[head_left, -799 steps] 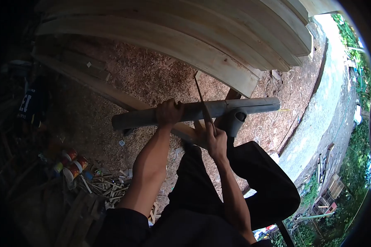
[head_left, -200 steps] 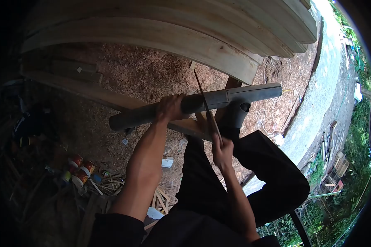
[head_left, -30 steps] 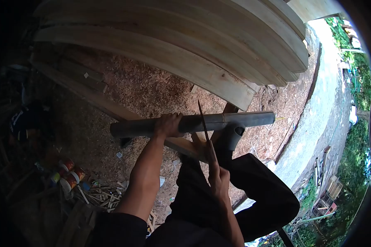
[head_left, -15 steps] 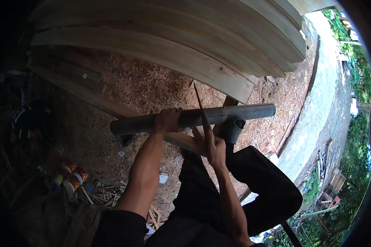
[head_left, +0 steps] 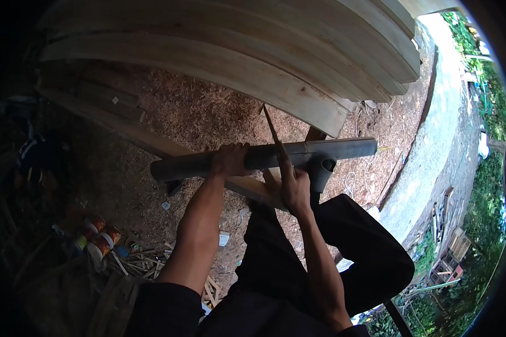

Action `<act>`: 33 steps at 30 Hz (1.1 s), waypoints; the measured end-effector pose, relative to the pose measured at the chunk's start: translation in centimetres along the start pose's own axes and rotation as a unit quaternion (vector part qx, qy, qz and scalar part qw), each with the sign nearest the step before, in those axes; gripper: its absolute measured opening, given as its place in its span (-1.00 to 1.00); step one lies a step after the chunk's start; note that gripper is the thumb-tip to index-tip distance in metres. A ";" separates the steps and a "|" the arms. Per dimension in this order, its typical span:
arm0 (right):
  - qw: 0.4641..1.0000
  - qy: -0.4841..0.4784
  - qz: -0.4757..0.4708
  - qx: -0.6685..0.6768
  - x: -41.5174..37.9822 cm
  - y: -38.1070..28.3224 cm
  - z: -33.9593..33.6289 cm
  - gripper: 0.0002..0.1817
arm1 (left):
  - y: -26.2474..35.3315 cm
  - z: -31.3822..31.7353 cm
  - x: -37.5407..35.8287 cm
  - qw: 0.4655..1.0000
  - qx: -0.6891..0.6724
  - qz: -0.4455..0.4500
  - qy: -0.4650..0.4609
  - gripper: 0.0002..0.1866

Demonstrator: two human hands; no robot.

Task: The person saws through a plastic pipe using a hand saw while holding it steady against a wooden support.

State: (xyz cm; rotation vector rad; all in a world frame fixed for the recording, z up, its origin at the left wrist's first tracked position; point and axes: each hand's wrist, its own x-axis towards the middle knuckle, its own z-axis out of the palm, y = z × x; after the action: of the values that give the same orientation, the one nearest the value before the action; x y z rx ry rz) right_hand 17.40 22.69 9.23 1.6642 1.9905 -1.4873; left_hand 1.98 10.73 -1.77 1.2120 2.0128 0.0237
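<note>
A dark grey pipe (head_left: 334,149) lies across a narrow wooden beam, with a short open-ended branch (head_left: 322,173) on its near side toward the right. My left hand (head_left: 230,160) is closed over the pipe left of its middle, pressing it from above. In my right hand (head_left: 296,192) is a handsaw (head_left: 272,133), its handle hidden by the fingers. The thin tapering blade is seen nearly edge-on and crosses the pipe between my left hand and the branch, its tip pointing away from me.
Long stacked planks (head_left: 298,95) stretch over the far side. Wood shavings (head_left: 191,106) cover the ground. At lower left are paint cans (head_left: 99,247) and scrap sticks (head_left: 146,264). My bent knee (head_left: 371,224) is close below the pipe. Another person (head_left: 36,160) is in shadow at left.
My right hand has pushed a little away from me along with the saw, and the tip reaches slightly farther. My left hand stays on the pipe, which has barely shifted.
</note>
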 end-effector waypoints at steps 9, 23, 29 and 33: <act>0.997 -0.013 0.041 0.059 -10.2 7.0 -4.4 -0.34 | 0.4 -0.6 -0.2 1.000 -0.001 -0.003 -0.013 -0.07; 0.996 -0.025 0.028 0.087 -5.8 5.2 -1.3 -0.31 | -0.1 0.9 -0.2 1.000 0.027 0.003 0.010 -0.03; 1.000 0.006 -0.025 0.014 -0.9 1.9 0.6 -0.32 | -0.5 2.1 0.0 1.000 -0.002 0.008 0.027 -0.01; 0.995 -0.026 0.082 0.054 -12.9 4.8 -5.3 -0.37 | -0.3 0.7 0.2 1.000 -0.011 0.001 0.010 -0.05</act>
State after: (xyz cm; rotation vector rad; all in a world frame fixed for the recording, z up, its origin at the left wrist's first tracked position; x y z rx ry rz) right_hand 28.50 17.59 17.50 1.7639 1.7283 -1.5852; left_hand 2.13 10.52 -2.47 1.2061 2.0240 0.0591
